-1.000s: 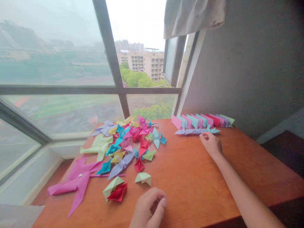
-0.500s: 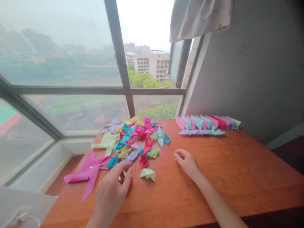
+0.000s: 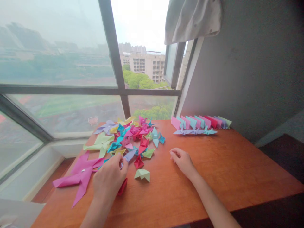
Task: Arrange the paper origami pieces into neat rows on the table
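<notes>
My left hand [image 3: 109,174] is closed in a pinch at the front of the folded-paper pile, thumb and forefinger on the near end of a lavender paper crane [image 3: 130,155]. A red folded-paper piece [image 3: 122,186] lies on the table partly behind that hand. Just right of it rests a pale green folded paper [image 3: 142,174], with a small red folded piece [image 3: 139,162] behind. My right hand [image 3: 182,161] rests low over the table, fingers curled in and thumb against them, with nothing visible in the grasp.
A magenta pinwheel [image 3: 82,174] and a pale green pinwheel [image 3: 102,144] lie left of the pile. At the back right stands a row of folded papers [image 3: 199,122], with lavender and light-blue cranes [image 3: 196,131] before it. Windows border the wooden table [image 3: 213,183].
My left hand has moved forward and its thumb and forefinger have closed on the lavender crane, uncovering more of the red piece. My right hand stays curled. The view has turned slightly right.
</notes>
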`<state>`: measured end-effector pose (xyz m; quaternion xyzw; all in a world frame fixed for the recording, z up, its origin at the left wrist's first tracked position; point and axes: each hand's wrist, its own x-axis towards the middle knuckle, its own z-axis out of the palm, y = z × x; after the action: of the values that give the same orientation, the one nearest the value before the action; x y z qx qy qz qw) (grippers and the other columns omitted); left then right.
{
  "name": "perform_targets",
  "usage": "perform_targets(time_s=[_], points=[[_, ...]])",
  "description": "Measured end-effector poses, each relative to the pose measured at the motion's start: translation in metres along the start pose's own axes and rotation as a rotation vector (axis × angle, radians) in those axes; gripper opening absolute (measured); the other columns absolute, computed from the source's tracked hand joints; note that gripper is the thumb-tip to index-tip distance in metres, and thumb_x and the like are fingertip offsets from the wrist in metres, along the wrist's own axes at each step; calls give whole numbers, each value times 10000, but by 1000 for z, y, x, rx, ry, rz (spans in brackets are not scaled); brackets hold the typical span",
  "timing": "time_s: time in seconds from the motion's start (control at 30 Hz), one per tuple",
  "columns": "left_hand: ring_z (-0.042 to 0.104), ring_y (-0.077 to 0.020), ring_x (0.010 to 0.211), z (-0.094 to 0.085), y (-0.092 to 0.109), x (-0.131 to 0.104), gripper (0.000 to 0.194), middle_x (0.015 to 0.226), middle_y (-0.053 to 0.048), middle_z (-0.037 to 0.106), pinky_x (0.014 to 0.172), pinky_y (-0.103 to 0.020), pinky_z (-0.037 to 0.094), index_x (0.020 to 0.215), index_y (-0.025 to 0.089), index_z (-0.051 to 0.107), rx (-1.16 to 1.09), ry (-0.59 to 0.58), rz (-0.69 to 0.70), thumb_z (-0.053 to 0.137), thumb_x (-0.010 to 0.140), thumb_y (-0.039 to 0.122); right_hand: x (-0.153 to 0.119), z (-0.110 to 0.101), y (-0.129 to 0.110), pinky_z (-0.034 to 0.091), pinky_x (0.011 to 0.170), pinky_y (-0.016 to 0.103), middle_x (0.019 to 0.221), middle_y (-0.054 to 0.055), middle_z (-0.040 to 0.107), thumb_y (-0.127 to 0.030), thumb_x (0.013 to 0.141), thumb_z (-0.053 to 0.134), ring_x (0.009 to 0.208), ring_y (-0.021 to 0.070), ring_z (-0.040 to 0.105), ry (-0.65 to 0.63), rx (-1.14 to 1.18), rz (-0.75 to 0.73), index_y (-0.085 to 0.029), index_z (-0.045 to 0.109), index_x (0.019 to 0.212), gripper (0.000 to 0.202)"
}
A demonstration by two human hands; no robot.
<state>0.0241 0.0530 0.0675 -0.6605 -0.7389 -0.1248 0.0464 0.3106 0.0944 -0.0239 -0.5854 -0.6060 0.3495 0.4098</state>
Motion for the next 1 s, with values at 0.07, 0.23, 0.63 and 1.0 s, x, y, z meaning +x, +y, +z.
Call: perform_targets(time_s=[0.07, 0.23, 0.63, 1.0], points=[[627, -202, 646, -1, 1, -2, 237, 718, -23, 683, 524, -253, 280, 745, 222, 572, -2, 24, -10, 459, 914, 343, 0, 0, 0, 440, 603, 273, 681, 28, 662, -464, 885, 524, 631, 171, 601, -1, 2, -2, -184, 663, 865, 313], [618, -175, 633, 0, -3, -16, 232, 676, -8, 663, 542, -250, 323, 759, 210, 605, -94, 248, 45, 483, 917, 326, 0, 0, 1, 442, 598, 263, 682, 25, 661, -456, 877, 540, 630, 162, 597, -11, 24, -12, -174, 666, 882, 309], [588, -136, 623, 14, 56, -39, 249, 643, 5, 616, 613, -252, 384, 725, 208, 586, -399, 294, 505, 500, 953, 260, -13, -1, -29, 402, 541, 224, 811, 46, 646, -680, 841, 525, 654, 129, 549, -332, 543, -17, -174, 661, 1023, 555], [630, -228, 935, 16, 80, -20, 164, 1002, -87, 689, 814, -333, 490, 1033, 199, 624, -626, 199, 622, 559, 910, 285, -14, -3, -39, 363, 576, 230, 630, -15, 576, -536, 783, 679, 593, 108, 484, -212, 368, -21, -160, 656, 736, 380]])
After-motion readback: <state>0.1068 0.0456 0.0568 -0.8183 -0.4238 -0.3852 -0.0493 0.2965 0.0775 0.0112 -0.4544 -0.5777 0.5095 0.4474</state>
